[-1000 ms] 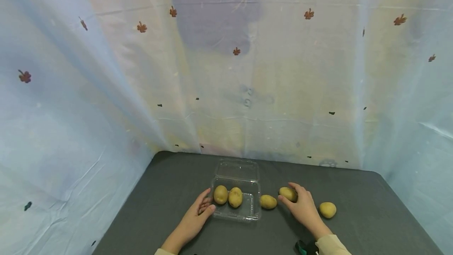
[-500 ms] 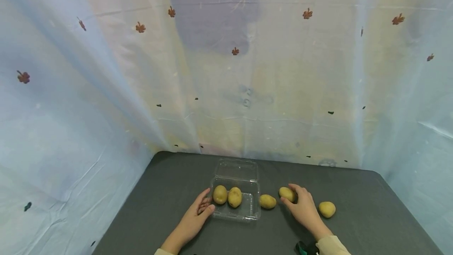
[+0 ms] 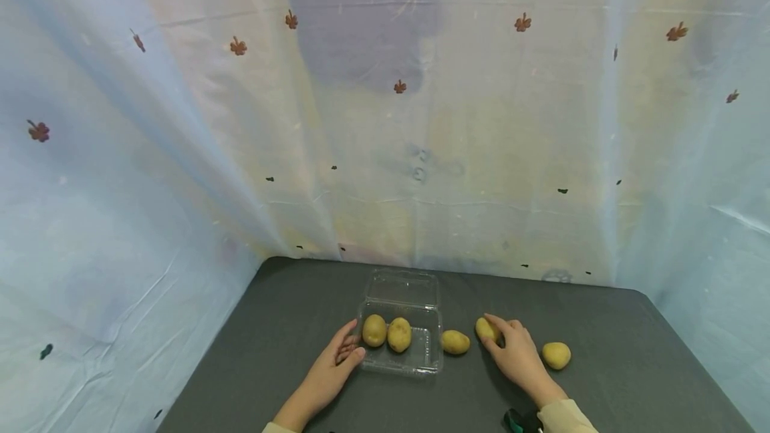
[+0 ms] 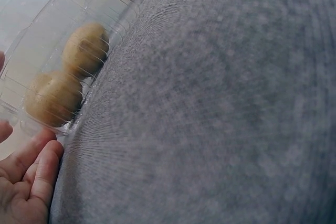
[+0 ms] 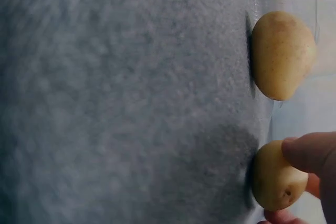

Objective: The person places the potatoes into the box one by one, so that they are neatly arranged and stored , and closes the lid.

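Note:
Two potatoes lie side by side in a clear plastic clamshell container (image 3: pixel 428 353) with its lid folded back: the left potato (image 3: pixel 374 331) and the right potato (image 3: pixel 400 335). My left hand (image 3: pixel 329 367) is at the container's left side; in the left wrist view its fingertips (image 4: pixel 48 139) reach the corner. My right hand (image 3: pixel 519 355) holds a potato (image 3: pixel 486 329) on the table, thumb on one side and fingers on the other. In the right wrist view this held potato (image 5: pixel 278 179) shows a dark spot at its end.
Another potato (image 3: pixel 455 342) sits just right of the container. To the right of my right hand lies one more potato (image 3: pixel 556 355). A dark and green object (image 3: pixel 515 421) is by the right sleeve. Patterned fabric (image 3: pixel 481 119) hangs behind the grey table (image 3: pixel 289 306).
My right hand's fingers have closed in around the potato, which has turned a little between them. The left hand and the container have stayed in place.

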The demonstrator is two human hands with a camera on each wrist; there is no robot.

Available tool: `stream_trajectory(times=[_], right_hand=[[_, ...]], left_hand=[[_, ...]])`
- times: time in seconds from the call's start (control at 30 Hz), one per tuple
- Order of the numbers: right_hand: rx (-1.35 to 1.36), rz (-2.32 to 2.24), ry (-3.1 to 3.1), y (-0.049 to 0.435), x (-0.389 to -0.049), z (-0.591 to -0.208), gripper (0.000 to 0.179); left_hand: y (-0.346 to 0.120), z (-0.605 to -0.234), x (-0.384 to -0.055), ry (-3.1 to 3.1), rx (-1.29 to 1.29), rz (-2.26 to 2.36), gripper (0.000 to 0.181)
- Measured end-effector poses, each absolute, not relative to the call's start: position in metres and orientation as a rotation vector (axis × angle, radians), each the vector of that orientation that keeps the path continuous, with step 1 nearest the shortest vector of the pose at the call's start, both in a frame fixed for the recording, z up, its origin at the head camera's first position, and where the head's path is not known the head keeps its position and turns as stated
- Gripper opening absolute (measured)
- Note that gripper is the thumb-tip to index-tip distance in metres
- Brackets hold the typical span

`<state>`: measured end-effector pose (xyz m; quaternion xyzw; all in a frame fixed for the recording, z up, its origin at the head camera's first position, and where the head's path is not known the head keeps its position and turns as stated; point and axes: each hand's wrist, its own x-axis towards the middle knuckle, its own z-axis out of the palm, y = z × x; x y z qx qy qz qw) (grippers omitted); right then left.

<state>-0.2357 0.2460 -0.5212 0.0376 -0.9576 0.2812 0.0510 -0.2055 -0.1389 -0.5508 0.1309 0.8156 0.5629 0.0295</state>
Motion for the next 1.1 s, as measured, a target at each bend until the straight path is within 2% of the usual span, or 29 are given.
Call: stream_trajectory(times=[0.3,0.83,1.1], right_hand=[[0.146,0.719,-3.009,0.249,-0.229,-0.517,0.054],[0.131,0.952,-3.03,0.256,-0.232,-0.518,0.069],[0.146,0.965,-3.028,0.257,-0.233,-0.515,0.063]], left_hand=[[-0.138,-0.55,-0.205,2.502,0.374,1.727,0.063],[-0.138,-0.551,-0.206,2.496,0.379,1.74,0.062],[-0.139,-0.552,-0.207,2.501,0.388,1.737,0.062]])
